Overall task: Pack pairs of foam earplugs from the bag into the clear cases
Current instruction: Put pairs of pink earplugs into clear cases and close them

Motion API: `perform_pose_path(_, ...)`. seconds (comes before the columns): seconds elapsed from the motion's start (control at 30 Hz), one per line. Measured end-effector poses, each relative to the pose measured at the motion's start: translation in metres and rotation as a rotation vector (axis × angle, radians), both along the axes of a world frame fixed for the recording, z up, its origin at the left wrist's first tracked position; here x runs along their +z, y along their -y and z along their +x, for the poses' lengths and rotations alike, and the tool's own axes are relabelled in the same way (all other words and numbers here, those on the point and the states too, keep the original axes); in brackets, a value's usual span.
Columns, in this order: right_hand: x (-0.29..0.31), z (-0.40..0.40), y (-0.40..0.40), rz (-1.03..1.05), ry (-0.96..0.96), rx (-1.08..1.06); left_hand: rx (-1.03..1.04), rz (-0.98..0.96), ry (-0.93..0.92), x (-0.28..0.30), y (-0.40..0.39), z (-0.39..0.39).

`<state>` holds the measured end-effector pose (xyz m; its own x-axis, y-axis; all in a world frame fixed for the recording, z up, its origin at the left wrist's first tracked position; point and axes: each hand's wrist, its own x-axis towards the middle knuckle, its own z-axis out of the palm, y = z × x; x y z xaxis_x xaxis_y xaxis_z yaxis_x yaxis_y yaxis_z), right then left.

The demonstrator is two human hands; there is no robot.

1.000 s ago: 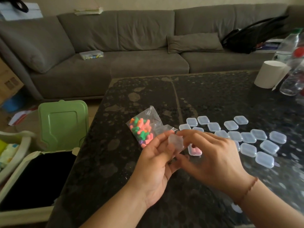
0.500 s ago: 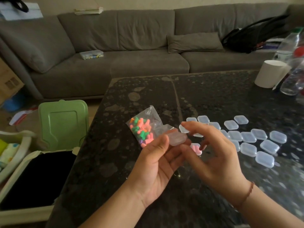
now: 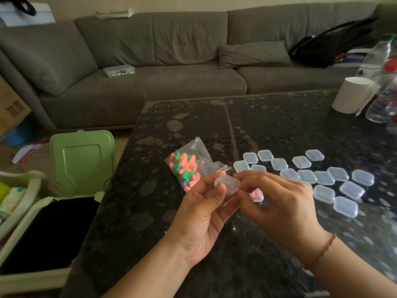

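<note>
- I see the left hand (image 3: 204, 214) palm up above the dark speckled stone desk (image 3: 279, 125), its thumb and fingers (image 3: 220, 191) curled round a small clear plastic case (image 3: 227, 184) with rounded corners.
- The right hand (image 3: 279, 207) meets it from the right, its fingers (image 3: 242, 177) pinched together on the right edge of that same case; I cannot tell whether the lid is open.
- The clear plastic bag of orange, green, pink and purple foam earplugs (image 3: 186, 168) lies on the desk just beyond the left hand, its mouth turned toward the hands.
- A second small clear case holding pink earplugs (image 3: 256, 194) rests on the desk, partly hidden behind the right hand's fingers.
- A loose cluster of closed clear plastic cases (image 3: 322, 177) spreads over the desk to the right of the hands.
- At the desk's far right corner I see a white roll of paper (image 3: 352, 94) beside clear plastic bottles (image 3: 382, 104).
- A grey fabric sofa (image 3: 171, 61) runs behind the desk.
</note>
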<state>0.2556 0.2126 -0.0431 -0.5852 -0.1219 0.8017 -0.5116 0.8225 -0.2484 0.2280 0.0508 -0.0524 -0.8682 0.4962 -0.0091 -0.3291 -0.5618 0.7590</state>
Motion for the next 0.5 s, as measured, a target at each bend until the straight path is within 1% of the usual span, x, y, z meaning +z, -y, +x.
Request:
perform_pose_path(0.2,-0.001,-0.001,-0.001,-0.027,0.021,0.003,-0.015,-0.050,-0.002,0.003,0.000,0.001)
perform_pose_path(0.27,-0.002,0.000,-0.002,-0.151,0.061,0.011,-0.066,-0.129,-0.047,0.004,0.000,0.003)
perform_pose_path(0.33,-0.001,-0.001,-0.003,-0.264,0.104,-0.008,-0.152,-0.266,-0.125,0.001,-0.002,0.009)
perform_pose_path(0.4,0.001,-0.003,-0.004,-0.267,0.153,-0.007,-0.238,-0.355,-0.141,-0.002,-0.005,0.016)
perform_pose_path(0.5,0.000,-0.007,-0.003,-0.255,0.235,0.023,-0.296,-0.376,-0.084,0.000,-0.005,0.018)
